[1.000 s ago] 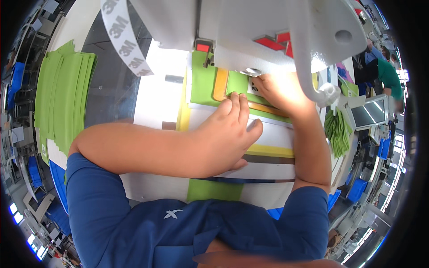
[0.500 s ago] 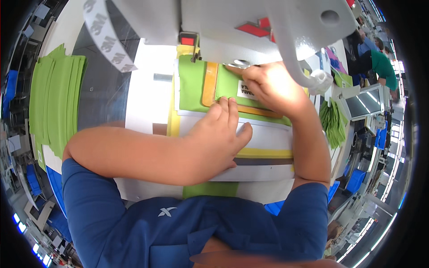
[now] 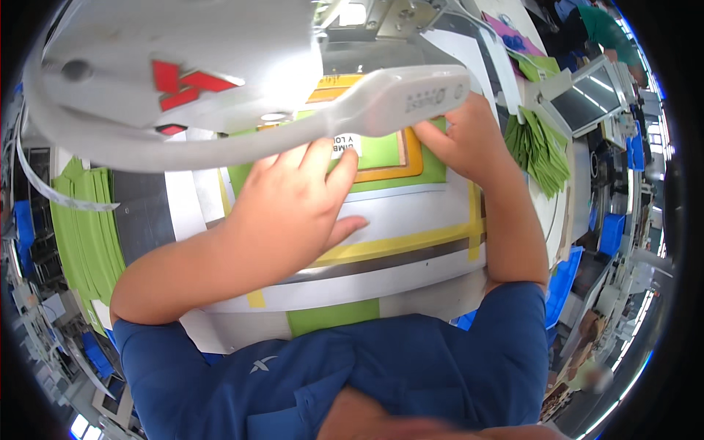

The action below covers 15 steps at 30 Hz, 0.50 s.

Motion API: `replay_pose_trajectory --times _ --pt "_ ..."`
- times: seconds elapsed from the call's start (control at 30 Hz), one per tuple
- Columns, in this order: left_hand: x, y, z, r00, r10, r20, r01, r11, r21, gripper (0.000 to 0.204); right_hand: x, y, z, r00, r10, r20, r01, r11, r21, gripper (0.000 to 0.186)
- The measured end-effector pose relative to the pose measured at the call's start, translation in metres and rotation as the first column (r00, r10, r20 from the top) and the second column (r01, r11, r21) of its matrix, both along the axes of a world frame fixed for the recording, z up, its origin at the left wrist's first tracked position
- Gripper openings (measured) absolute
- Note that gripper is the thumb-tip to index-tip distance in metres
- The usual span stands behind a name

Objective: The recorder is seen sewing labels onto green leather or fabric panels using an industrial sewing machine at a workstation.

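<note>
- Printed tape (image 3: 44,185): a white strip curving down above the left side of the bench (image 3: 253,326); its markings are too faint to read.
- Stack of green cloth (image 3: 86,238): flat pieces, overlapped along the bench's left edge.
- Machine head (image 3: 235,44): pale grey, bearing a red angular emblem (image 3: 196,81).
- Left hand (image 3: 290,198): open, palm down, fingers spread over the work; one fingertip meets the label.
- Label (image 3: 345,145): white rectangle with dark capital letters in two lines, partly covered.
- Green cloth panel (image 3: 435,174): smooth, bright, lying at the bench's middle; visible inside and outside an orange frame (image 3: 415,158) with a rounded corner. White sheeting (image 3: 411,207) with yellow tape extends toward the near edge.
- Lamp (image 3: 411,95): white, small grey lettering on its casing.
- Right hand (image 3: 469,143): bent beside the frame's right side; fingertips partly hidden, grip cannot be told.
- Green cloth bunch (image 3: 539,158): gathered near the right edge.
</note>
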State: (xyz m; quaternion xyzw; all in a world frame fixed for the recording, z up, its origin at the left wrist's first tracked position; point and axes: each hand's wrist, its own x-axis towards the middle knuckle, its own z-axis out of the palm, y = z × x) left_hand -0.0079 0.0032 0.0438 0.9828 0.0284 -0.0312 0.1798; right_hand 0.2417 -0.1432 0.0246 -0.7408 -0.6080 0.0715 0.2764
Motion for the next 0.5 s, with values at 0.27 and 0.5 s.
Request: replay_pose_trajectory --times 0.27,0.5 --pt "0.068 0.010 -0.032 0.938 -0.027 0.346 0.030 1.000 -0.004 0.066 0.016 -0.002 -0.012 0.994 -0.106 -0.018 0.106 0.994 0.020 0.019" --pt "0.067 0.014 -0.033 0.971 0.019 0.237 -0.039 0.996 0.081 0.065 0.014 0.002 -0.015 0.991 -0.128 -0.049 0.132 0.987 0.089 0.017"
